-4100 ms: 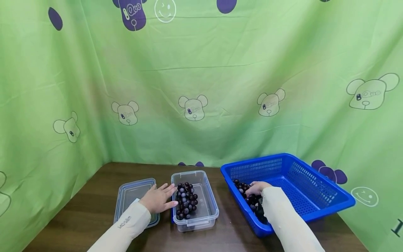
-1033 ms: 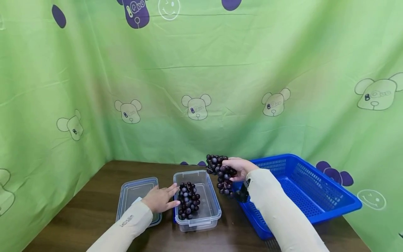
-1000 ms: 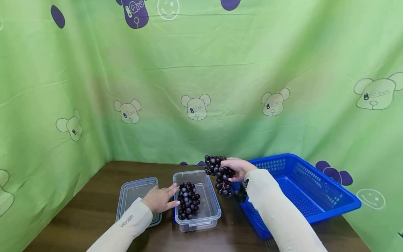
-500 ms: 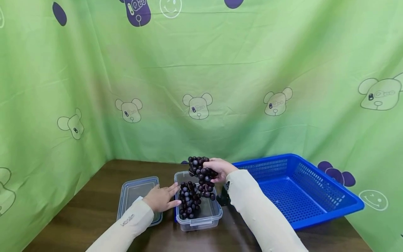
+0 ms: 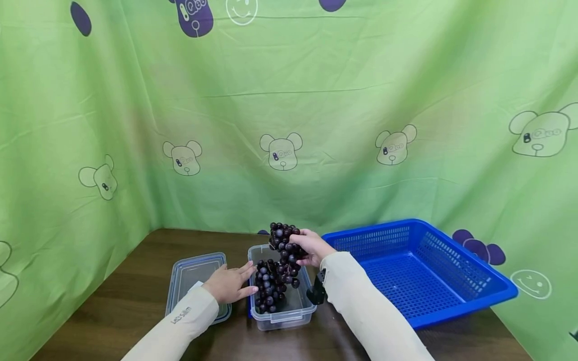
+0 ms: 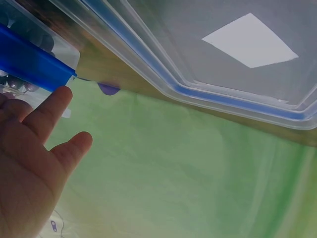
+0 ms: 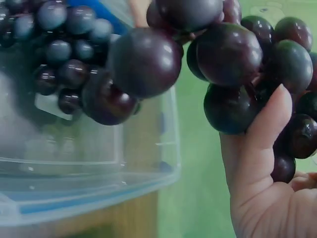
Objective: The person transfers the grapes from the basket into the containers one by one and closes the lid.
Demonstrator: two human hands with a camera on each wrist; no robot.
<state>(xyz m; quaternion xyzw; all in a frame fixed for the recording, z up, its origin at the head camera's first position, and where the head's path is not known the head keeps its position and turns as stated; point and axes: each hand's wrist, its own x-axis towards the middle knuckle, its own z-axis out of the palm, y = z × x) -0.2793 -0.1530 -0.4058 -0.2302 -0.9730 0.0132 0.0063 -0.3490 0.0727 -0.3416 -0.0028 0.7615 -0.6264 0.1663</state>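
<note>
My right hand grips a bunch of dark purple grapes above a clear plastic food container. In the right wrist view the thumb lies against the held grapes. A second grape bunch lies inside the container along its left side, and the hanging bunch partly overlaps it. My left hand has its fingers spread at the container's left wall. The left wrist view shows its fingertips by a blue side clip of the container.
A clear lid with a blue seal lies left of the container, partly under the left forearm. The blue plastic basket stands at the right on the brown wooden table. Behind hangs a green printed cloth.
My right hand has lifted the grape bunch out of the blue basket and carried it left over the container. The left hand has stayed at the container's left side.
</note>
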